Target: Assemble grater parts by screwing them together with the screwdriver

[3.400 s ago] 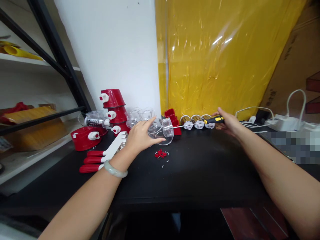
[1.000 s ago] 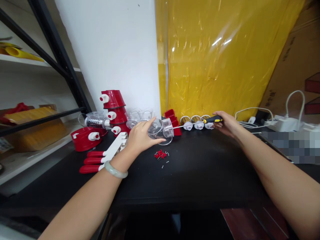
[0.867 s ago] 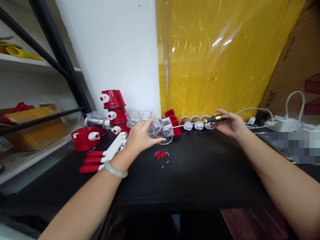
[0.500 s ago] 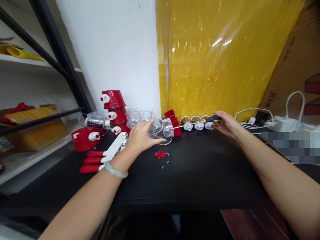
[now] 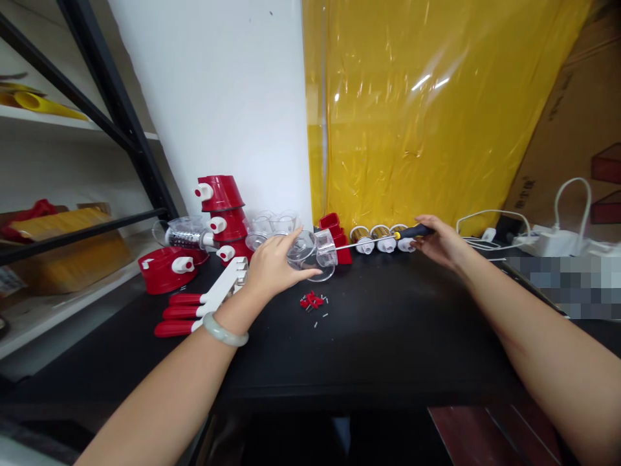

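Observation:
My left hand (image 5: 275, 264), a pale bangle on its wrist, grips a clear plastic grater housing (image 5: 326, 248) above the black table. In my right hand (image 5: 439, 239) is the dark handle of a long screwdriver (image 5: 412, 232) with a yellow collar. Its metal shaft points left, and the tip reaches the open end of the housing; whether it touches a screw inside I cannot tell. Below the housing lie small red plastic pieces (image 5: 310, 300) and several loose screws (image 5: 325, 315). Behind the shaft stand grater drums (image 5: 361, 239) with white ends and red plastic parts (image 5: 343, 254).
To the left are stacked red bases (image 5: 222, 193) with white knobs, another red base (image 5: 162, 272), and white cranks with red handles (image 5: 182, 313). More clear housings (image 5: 274, 222) stand by the wall. White cables (image 5: 490, 212) and a charger (image 5: 557, 241) are at the right back.
Both hands stay in almost the same place. The screwdriver handle appears slightly turned in my right hand.

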`<state>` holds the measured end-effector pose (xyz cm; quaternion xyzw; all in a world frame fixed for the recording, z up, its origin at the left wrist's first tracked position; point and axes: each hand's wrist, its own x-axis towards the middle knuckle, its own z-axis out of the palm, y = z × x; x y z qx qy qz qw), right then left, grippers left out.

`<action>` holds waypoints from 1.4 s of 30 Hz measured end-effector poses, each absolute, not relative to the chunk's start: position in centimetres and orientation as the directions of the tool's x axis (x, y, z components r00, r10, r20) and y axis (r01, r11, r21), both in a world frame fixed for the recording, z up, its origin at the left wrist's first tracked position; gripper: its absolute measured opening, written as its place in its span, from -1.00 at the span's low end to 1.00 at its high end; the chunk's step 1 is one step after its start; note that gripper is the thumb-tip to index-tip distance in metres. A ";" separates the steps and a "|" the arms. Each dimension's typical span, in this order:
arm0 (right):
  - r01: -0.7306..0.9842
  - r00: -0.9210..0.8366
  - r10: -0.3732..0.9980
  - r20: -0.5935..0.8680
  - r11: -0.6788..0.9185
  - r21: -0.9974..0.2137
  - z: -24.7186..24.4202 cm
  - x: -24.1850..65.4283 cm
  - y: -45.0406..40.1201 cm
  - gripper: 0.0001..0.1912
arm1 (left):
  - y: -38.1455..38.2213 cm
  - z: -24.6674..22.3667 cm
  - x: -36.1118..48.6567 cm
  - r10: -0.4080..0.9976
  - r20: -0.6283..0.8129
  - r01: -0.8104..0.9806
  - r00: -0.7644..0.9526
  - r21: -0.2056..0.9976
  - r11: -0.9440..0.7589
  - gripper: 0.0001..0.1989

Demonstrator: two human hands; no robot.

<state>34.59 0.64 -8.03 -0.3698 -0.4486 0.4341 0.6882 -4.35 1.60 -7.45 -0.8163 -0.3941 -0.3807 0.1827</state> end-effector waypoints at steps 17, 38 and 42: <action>-0.343 0.099 0.949 0.300 0.316 -0.885 -7.2 34.7 -0.4 -0.82 | 1.5 -7.4 -4.4 0.500 0.768 0.778 0.400 0.003 -0.628 -0.07; -0.179 0.115 0.973 0.202 0.221 -0.959 -7.9 34.5 0.3 -0.67 | 1.6 -7.5 -4.5 0.500 0.767 0.783 0.402 -0.006 -0.622 -0.07; -0.285 0.148 0.953 0.265 0.298 -0.911 -7.7 34.2 0.1 -0.81 | 1.5 -7.3 -4.4 0.510 0.770 0.788 0.384 0.014 -0.615 -0.08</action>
